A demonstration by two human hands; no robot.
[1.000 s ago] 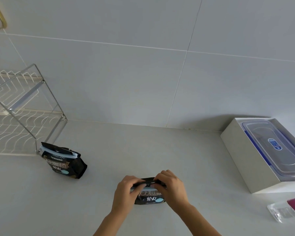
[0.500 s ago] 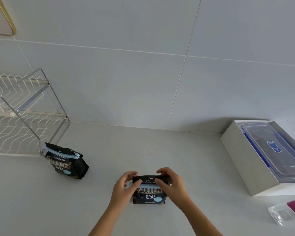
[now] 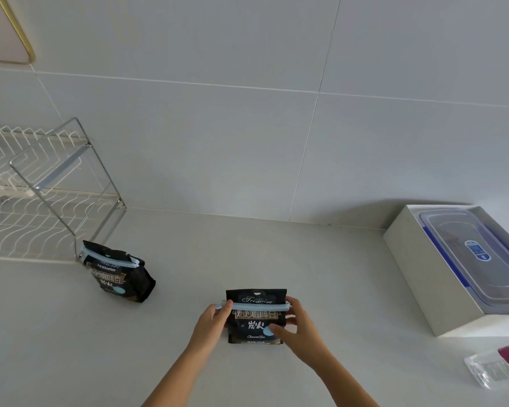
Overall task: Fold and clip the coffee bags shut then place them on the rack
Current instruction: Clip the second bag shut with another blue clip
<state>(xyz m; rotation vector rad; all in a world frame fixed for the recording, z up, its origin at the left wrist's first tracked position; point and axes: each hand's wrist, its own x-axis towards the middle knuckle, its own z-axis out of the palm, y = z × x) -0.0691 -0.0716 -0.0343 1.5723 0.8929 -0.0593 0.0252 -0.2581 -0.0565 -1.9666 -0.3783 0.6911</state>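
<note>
Pressing the pale blue clip (image 3: 256, 306) home looks to be the step: the left hand (image 3: 210, 326) pinches its left end, the right hand (image 3: 299, 323) grips bar and coffee bag (image 3: 256, 317) on the countertop (image 3: 321, 289). Squeeze both ends evenly. A second clipped bag (image 3: 119, 273) waits beside the wire rack (image 3: 50, 186).

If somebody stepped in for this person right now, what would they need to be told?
Left hand: holding the near coffee bag at the left end of its blue clip.
Right hand: gripping the bag's right side at the clip's other end.
Second bag: already clipped, lying on the counter by the foot of the wire rack.
Done: both bags carry clips.
Left: put both bags on the rack.
</note>
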